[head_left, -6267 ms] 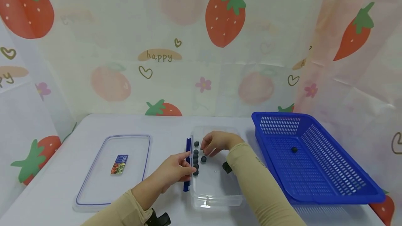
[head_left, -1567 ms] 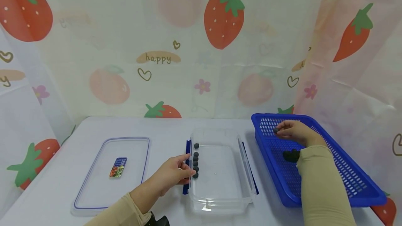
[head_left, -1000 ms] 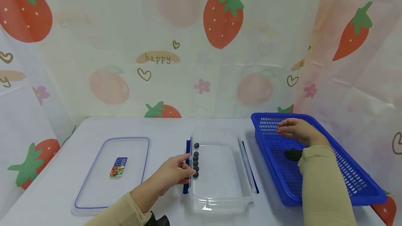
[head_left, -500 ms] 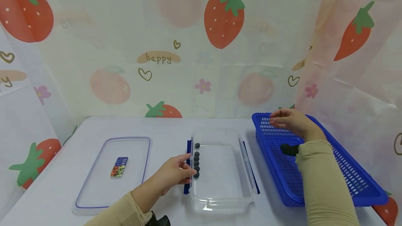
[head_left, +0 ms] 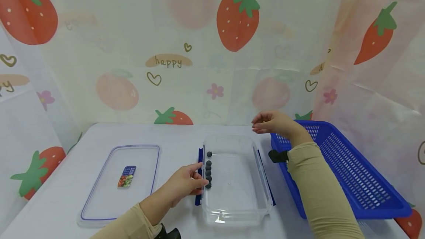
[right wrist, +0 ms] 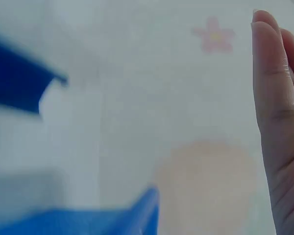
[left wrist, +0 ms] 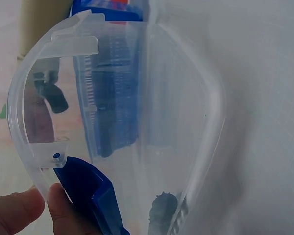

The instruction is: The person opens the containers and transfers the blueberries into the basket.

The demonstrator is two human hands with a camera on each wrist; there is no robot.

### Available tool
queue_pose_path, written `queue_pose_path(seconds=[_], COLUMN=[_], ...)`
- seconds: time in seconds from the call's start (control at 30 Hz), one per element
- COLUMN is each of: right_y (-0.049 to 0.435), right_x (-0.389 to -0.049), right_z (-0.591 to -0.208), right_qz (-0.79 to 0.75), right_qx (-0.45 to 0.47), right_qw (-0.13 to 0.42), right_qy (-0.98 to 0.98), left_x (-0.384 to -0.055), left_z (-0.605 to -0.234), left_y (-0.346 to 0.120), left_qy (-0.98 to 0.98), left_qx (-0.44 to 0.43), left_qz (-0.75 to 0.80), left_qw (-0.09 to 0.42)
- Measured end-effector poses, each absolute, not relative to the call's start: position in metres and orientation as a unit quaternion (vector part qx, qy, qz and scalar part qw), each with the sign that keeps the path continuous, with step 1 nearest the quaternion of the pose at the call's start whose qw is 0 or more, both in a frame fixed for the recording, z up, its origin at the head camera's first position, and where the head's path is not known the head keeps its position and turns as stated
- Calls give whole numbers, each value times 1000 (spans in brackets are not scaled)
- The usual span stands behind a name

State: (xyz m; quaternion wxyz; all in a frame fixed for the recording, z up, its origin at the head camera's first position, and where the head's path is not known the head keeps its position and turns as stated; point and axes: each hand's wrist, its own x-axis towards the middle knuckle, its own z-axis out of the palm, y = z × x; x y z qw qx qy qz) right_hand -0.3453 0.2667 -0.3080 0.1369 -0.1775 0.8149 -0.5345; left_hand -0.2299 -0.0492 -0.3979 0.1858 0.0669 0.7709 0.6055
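Observation:
My left hand (head_left: 186, 183) grips the left wall of a clear plastic box (head_left: 232, 213), thumb and fingers on either side of its rim by the blue latch (left wrist: 90, 196). Several dark blueberries (head_left: 208, 173) line that wall inside, one set apart at the far end; the left wrist view shows a blueberry (left wrist: 162, 208) through the plastic. Above the table, between box and blue basket (head_left: 362, 172), my right hand (head_left: 275, 124) hangs in the air. Its fingers are relaxed, and no object shows between them; the right wrist view has the thumb (right wrist: 274, 88) straight.
A clear lid (head_left: 99, 202) with a blue seal and a printed label (head_left: 127, 176) lies flat to the left. The basket stands at the right, partly hidden by my right sleeve (head_left: 318, 183). Behind the table hangs a strawberry-patterned sheet (head_left: 232, 95).
Earlier my right hand was in the box, then held a blueberry over the basket. That blueberry left sight, and the hand has moved left. One blueberry beside the row is gone. Left hand unchanged.

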Motion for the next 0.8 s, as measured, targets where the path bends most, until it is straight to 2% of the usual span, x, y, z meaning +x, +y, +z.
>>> queue_pose_path(seconds=[0.4,0.8], right_y=[191,153], right_x=[-363,-367], right_z=[-336,-361], right_qz=[-527,-517], right_qx=[-163,-141], right_qw=[189,233], right_qy=[812,812], left_x=[-229,-230], left_z=[-396,-396], left_y=[-49,-49], left_qy=[777,777], left_qx=[65,61], left_qz=[598,596], left_qw=[187,193])
